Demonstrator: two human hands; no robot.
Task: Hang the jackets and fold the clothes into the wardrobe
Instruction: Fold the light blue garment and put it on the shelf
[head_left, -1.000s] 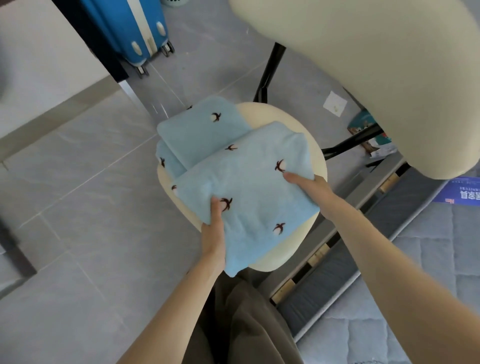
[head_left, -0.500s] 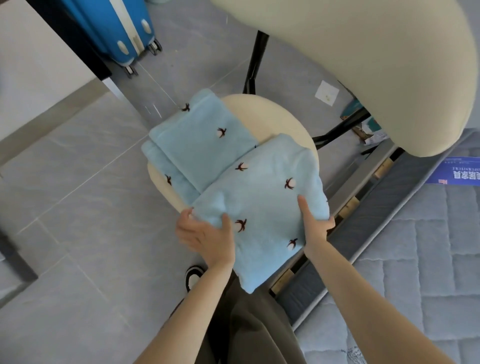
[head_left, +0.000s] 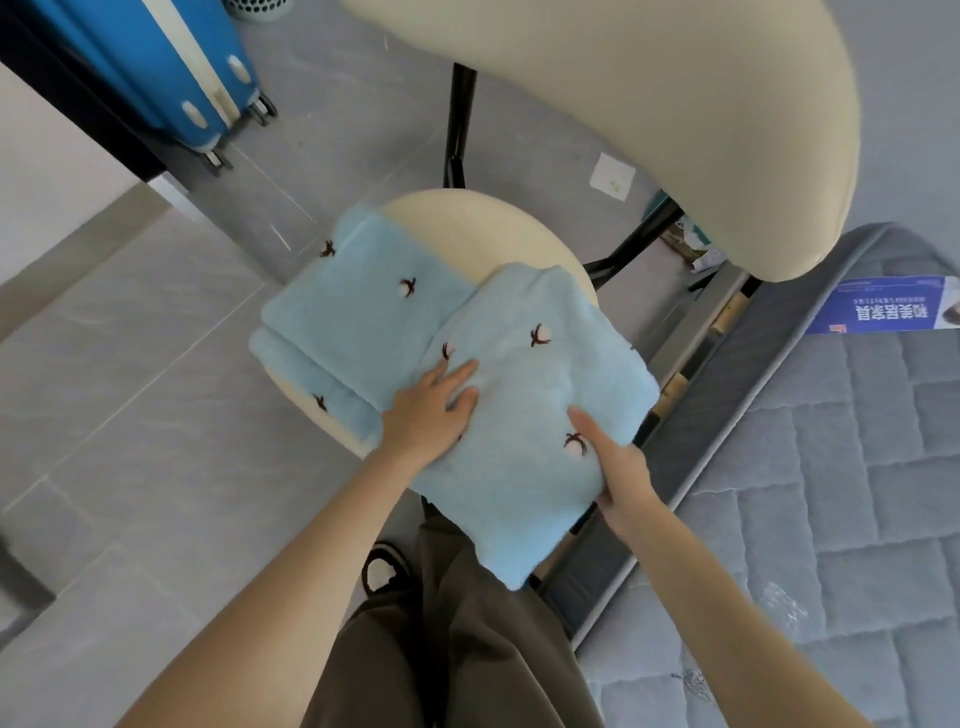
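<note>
your left hand (head_left: 431, 415) left the edge and lies flat on the folded blue garment (head_left: 550, 374); right hand (head_left: 623, 473) pinches its side; smooth evenly.

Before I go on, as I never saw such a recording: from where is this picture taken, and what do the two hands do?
There is no machine here: a person wears a camera on the head, so you look down along both arms. The left hand lies flat, fingers straight, on a folded light-blue fleece garment with small brown motifs. The right hand grips that garment's near right edge, thumb on top. The garment rests partly on a cream chair seat, overlapping a second folded blue piece. A blue suitcase stands behind; a grey mattress lies at the right.
</note>
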